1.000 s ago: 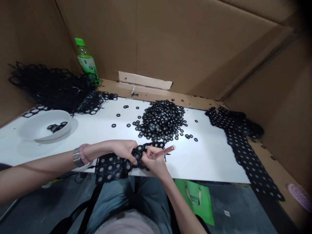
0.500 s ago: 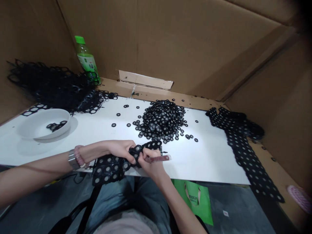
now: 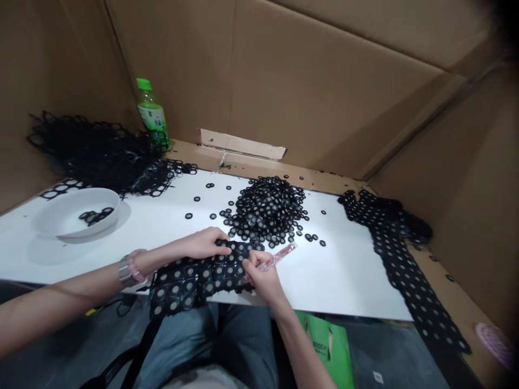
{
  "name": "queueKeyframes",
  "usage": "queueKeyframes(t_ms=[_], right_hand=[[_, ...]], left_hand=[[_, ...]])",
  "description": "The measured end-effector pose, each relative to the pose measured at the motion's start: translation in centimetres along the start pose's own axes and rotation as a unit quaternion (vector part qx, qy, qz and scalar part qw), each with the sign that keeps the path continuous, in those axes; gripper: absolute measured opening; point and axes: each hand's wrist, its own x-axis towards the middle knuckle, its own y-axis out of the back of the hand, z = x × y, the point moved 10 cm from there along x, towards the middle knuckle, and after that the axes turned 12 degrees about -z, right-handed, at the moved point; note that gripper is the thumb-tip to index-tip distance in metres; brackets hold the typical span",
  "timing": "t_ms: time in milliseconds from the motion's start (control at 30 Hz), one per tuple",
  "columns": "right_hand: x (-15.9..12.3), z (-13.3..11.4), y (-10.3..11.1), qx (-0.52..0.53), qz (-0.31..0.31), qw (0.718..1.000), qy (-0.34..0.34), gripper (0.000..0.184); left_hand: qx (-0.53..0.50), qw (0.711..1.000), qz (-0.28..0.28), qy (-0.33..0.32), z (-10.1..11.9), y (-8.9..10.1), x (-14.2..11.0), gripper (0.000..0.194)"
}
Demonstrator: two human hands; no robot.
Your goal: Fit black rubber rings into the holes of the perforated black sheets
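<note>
My left hand [image 3: 205, 243] lies on the top edge of a black sheet of joined rings [image 3: 190, 283], its fingers pressing the sheet against the white board. Each ring has a grey mesh centre. My right hand [image 3: 261, 275] grips a slim translucent red pen-like tool [image 3: 275, 257] and sits at the sheet's right end, its fingertips on the sheet. The sheet's lower edge hangs over the board's front edge. Just above both hands lies a heap of loose black mesh rings [image 3: 265, 210].
A white bowl [image 3: 77, 213] holds a few rings at left, next to a black tangle of ring frames [image 3: 95, 154] and a green-capped bottle [image 3: 153, 113]. A long ring strip [image 3: 399, 259] lies at right. Cardboard walls surround the white board [image 3: 336, 275].
The sheet now lies flatter and more spread out, with my hands farther apart. The red tool tilts up to the right, and the view has shifted slightly.
</note>
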Motion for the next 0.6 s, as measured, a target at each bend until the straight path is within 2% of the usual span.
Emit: queueKeyframes(t_ms=[67,167,233,333,367,467,600], right_hand=[[0.0,-0.1,-0.2,-0.005,-0.026,1.000,-0.012,0.034],[0.5,-0.4,-0.8,-0.013,-0.069,0.997,-0.029,0.035],[1.1,-0.8,0.0,0.005,-0.023,1.000,-0.014,0.035],[1.8,-1.1,2.3,0.038,0.120,0.992,0.032,0.034],[2.1,-0.9,2.5,0.037,0.145,0.988,0.035,0.033],[3.0,-0.2,2.0,-0.020,0.140,0.990,0.027,0.028],[2.9,-1.3,1.5,-0.152,0.139,0.976,0.065,0.024]], left_hand=[[-0.004,1.000,0.018,-0.009,0.0,0.1,0.0,0.037],[-0.010,1.000,0.015,-0.015,0.2,-0.1,0.0,0.033],[-0.005,1.000,0.009,-0.009,0.3,-0.4,-0.1,0.031],[0.003,1.000,-0.006,-0.002,0.5,-0.9,-0.3,0.032],[0.004,1.000,-0.011,-0.003,0.5,-1.0,-0.5,0.032],[0.007,1.000,-0.008,-0.009,0.5,-1.2,-0.9,0.029],[-0.015,1.000,0.002,-0.020,-0.1,-1.2,-1.1,0.027]])
